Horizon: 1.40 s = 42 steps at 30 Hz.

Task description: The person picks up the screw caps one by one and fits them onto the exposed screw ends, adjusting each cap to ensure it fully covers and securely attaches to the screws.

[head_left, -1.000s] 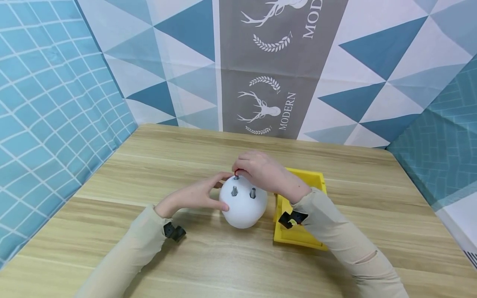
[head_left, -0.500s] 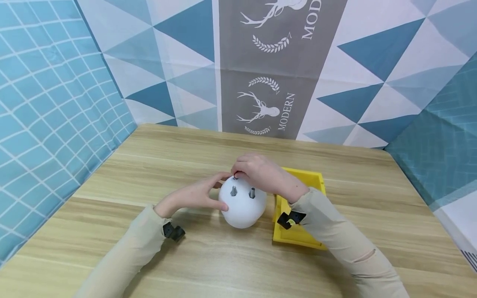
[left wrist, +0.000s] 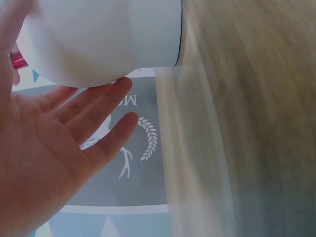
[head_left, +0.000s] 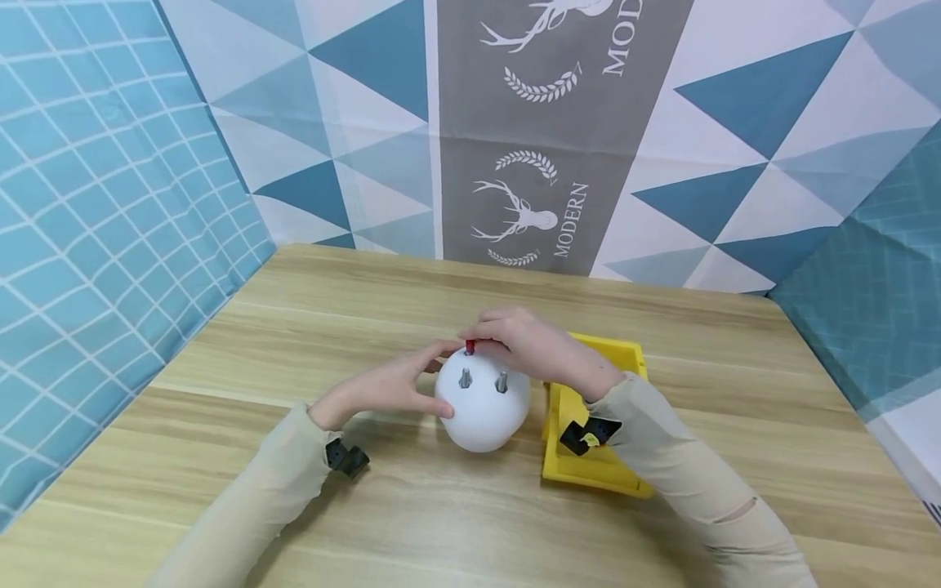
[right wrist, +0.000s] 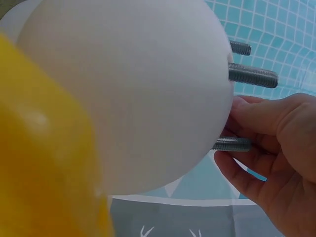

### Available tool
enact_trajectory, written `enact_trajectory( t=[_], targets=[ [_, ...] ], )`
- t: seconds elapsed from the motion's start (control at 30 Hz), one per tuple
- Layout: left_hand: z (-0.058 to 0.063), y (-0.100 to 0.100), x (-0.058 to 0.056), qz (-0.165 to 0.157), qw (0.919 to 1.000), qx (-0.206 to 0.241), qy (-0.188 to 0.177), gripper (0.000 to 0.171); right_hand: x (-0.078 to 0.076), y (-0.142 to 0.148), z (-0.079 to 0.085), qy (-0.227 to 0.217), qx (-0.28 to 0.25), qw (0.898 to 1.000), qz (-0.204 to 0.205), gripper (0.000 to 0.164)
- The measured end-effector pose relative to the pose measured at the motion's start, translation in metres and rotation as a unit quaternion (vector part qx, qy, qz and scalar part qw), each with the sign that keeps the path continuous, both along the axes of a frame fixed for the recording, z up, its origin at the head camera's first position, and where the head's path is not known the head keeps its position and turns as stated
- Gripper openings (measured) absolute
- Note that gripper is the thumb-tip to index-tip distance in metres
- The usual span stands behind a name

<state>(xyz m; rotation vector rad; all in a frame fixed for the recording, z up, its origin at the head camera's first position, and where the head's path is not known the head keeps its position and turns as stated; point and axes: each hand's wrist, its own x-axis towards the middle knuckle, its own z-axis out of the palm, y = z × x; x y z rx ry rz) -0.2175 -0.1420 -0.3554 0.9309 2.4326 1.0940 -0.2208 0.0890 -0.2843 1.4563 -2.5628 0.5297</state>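
A white rounded body (head_left: pixel 483 416) stands on the table with several threaded metal studs poking from its top, among them a front left stud (head_left: pixel 466 378) and a front right stud (head_left: pixel 501 382). My left hand (head_left: pixel 393 385) holds its left side, thumb on the near face and fingers round behind. In the left wrist view those fingers (left wrist: pixel 106 101) lie against the white surface. At the rear stud, my right hand (head_left: pixel 525 347) pinches a small red piece (head_left: pixel 470 346), partly covered by the fingers. The right wrist view has the thumb (right wrist: pixel 256 116) close to the studs.
A yellow tray (head_left: pixel 599 474) sits just right of the white body, partly under the right forearm. Patterned cloth (head_left: pixel 515 122) stands along the table's back edge, and blue checked cloth (head_left: pixel 110 204) hangs on the left.
The right hand's fingers have shifted at the rear stud, and more of the red piece now shows upright there. The left hand and white body hold their place.
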Motion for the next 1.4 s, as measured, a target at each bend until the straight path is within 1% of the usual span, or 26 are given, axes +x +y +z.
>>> enact_trajectory(
  t=[0.17,0.4,0.53,0.73,0.83,0.93,1.1,1.17,1.4],
  targets=[
    [0.002,0.000,0.000,0.003,1.0000,0.001,0.002,0.085,0.003,0.002,0.001,0.004,-0.001,1.000,-0.008,0.029],
    [0.001,0.000,0.000,0.002,1.0000,-0.003,0.004,0.084,0.009,0.009,0.002,-0.011,0.004,0.999,-0.046,0.033],
    [0.000,0.000,0.001,0.004,1.0000,-0.007,0.004,0.084,0.015,0.016,0.004,-0.012,0.005,0.999,-0.052,0.035],
    [-0.001,0.000,0.002,-0.008,1.0000,0.005,0.002,0.085,0.024,0.025,0.006,-0.020,0.015,0.997,-0.072,0.035],
    [0.000,0.001,0.002,-0.011,0.9999,0.006,0.003,0.085,0.025,0.031,0.008,-0.026,0.011,0.996,-0.086,0.034],
    [0.002,0.001,0.001,-0.006,1.0000,0.007,-0.001,0.084,0.026,0.037,0.010,-0.031,0.006,0.995,-0.098,0.034],
    [0.004,0.001,0.001,-0.003,1.0000,0.003,-0.004,0.084,0.031,0.049,0.012,-0.027,0.016,0.992,-0.120,0.034],
    [0.004,0.001,0.002,-0.001,1.0000,-0.001,-0.003,0.084,0.033,0.055,0.012,-0.027,0.020,0.991,-0.127,0.035],
    [0.002,0.000,0.003,0.003,1.0000,-0.003,-0.005,0.084,0.041,0.075,0.007,-0.050,0.021,0.988,-0.143,0.037]
  ],
)
